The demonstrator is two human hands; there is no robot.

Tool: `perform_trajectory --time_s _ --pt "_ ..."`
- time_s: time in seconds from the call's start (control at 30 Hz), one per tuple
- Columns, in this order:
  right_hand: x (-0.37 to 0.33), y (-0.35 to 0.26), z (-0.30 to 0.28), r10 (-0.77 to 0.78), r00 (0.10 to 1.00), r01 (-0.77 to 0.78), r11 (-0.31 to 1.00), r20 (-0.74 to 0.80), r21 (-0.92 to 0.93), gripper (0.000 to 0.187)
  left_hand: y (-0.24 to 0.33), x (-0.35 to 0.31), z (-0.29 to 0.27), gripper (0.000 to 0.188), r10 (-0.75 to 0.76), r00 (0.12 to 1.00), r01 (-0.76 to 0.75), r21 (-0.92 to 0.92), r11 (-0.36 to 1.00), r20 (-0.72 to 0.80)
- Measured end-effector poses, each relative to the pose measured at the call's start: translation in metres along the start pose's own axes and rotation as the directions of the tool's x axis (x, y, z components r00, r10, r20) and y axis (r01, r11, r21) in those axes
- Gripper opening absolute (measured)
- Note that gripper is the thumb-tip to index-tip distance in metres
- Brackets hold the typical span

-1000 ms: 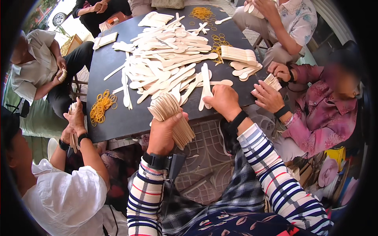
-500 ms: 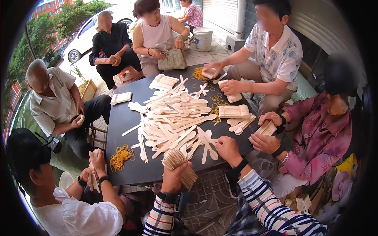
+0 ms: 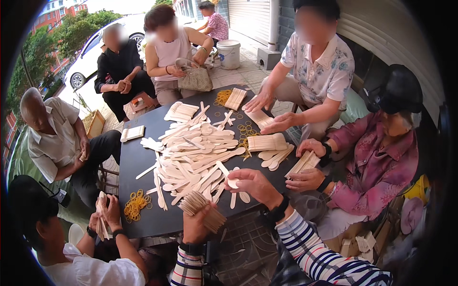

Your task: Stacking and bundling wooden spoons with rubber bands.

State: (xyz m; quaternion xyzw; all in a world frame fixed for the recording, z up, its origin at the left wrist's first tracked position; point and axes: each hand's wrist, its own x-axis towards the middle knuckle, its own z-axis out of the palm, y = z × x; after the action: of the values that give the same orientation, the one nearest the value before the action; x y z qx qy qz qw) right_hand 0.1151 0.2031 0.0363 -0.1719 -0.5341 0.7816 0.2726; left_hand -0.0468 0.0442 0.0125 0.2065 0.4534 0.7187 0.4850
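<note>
My left hand [image 3: 196, 226] is wrapped round a thick bundle of flat wooden spoons [image 3: 193, 202] at the table's near edge. To its right, my right hand [image 3: 257, 187] pinches a single wooden spoon [image 3: 223, 168] between thumb and fingers, over the near side of a loose pile. That large heap of wooden spoons [image 3: 191, 148] covers the middle of the dark table [image 3: 164, 220], its pieces lying in many directions.
Yellow rubber bands [image 3: 137, 205] lie near left, more along the far right. Stacked spoons [image 3: 267, 142] sit right of the heap. A co-worker's hands [image 3: 305, 180] hold spoons at my right; another's [image 3: 101, 214] do at my left. Across, a person's hands [image 3: 279, 123] touch a stack.
My right hand has moved left to the pile's near edge and now holds one spoon. My left hand still grips its bundle. Across the table, a person's hands have come together at one stack.
</note>
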Motion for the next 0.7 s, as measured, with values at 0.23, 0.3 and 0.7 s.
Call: perform_trajectory --time_s 0.23,0.3,0.7 --pt "0.0 0.008 0.011 -0.104 0.987 0.094 0.992 0.122 0.087 0.044 -0.003 -0.004 -0.011 0.02 0.008 0.999 -0.009 -0.023 1.0 -0.05" --pt "0.0 0.01 0.01 -0.133 0.989 0.134 0.991 0.064 -0.023 0.038 -0.003 -0.004 -0.01 0.02 0.004 0.999 -0.005 -0.02 1.0 -0.046" --pt "-0.003 -0.016 0.028 -0.292 0.943 0.152 0.8 -0.156 -0.581 0.019 -0.001 0.001 -0.006 0.025 -0.117 0.993 0.118 -0.029 0.993 0.03"
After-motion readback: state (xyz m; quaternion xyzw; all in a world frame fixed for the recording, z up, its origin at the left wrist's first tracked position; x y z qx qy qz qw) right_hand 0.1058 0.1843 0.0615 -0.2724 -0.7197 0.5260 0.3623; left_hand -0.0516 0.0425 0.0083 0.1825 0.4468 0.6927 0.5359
